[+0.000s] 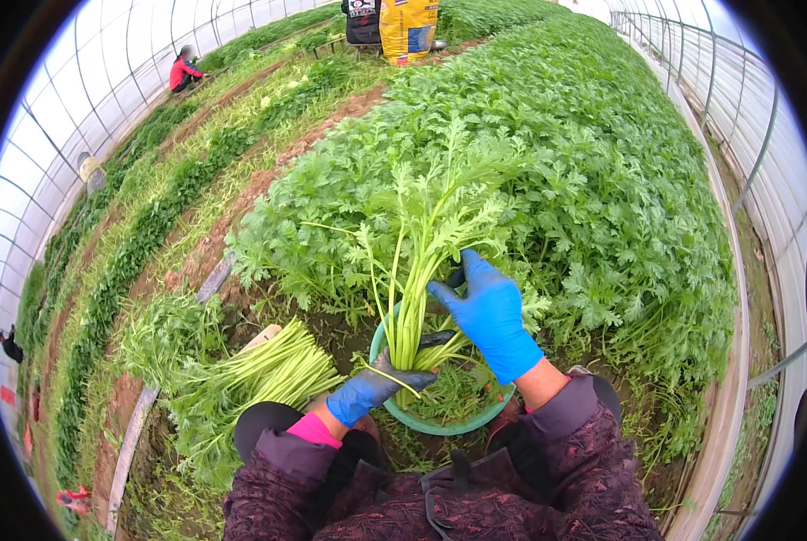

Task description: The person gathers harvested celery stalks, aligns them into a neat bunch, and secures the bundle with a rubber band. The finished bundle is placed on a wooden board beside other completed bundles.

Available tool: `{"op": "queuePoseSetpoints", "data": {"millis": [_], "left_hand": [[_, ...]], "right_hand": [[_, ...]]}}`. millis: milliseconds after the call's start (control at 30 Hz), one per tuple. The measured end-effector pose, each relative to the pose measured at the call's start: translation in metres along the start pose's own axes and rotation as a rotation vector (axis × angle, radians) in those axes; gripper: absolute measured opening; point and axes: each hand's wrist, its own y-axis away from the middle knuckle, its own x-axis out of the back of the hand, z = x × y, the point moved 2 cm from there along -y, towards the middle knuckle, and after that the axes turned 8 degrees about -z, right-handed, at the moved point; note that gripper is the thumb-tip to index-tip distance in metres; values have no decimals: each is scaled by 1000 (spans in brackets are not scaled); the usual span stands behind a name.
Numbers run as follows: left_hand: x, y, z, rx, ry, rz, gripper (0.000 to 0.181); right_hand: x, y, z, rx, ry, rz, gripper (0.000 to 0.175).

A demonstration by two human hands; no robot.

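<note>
A loose bunch of leafy green stems (410, 297), which looks like garland chrysanthemum, stands upright before me. My left hand (379, 389), in a blue glove with darkened fingers, is closed around its lower stems. Against the bunch's right side is my right hand (488, 308), also gloved in blue, with the thumb at the stems and the index finger by the leaves. Whether its fingers grip any is hidden. A few stems slant to the right below that hand. Under the bunch sits a green round basin (437, 427) with loose leaf trimmings (454, 399) inside.
Left of the basin lies a pile of cut stems (285, 368), leaves toward the lower left. A dense bed of the growing crop (579, 155) spreads ahead. A yellow sack (409, 30) stands at its far end. Another person (183, 71) crouches at far left. Plastic greenhouse walls (775, 135) curve around.
</note>
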Motion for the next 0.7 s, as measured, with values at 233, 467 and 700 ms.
{"op": "queuePoseSetpoints", "data": {"millis": [233,467,700], "left_hand": [[-7,7,14,-100,-86,-38,65],[-13,20,38,-197,6,-6,64],[13,19,27,-155,103,85,63]], "right_hand": [[25,-16,3,139,182,231,20],[100,-17,44,-80,-883,650,12],[116,28,28,22,-1106,172,13]]}}
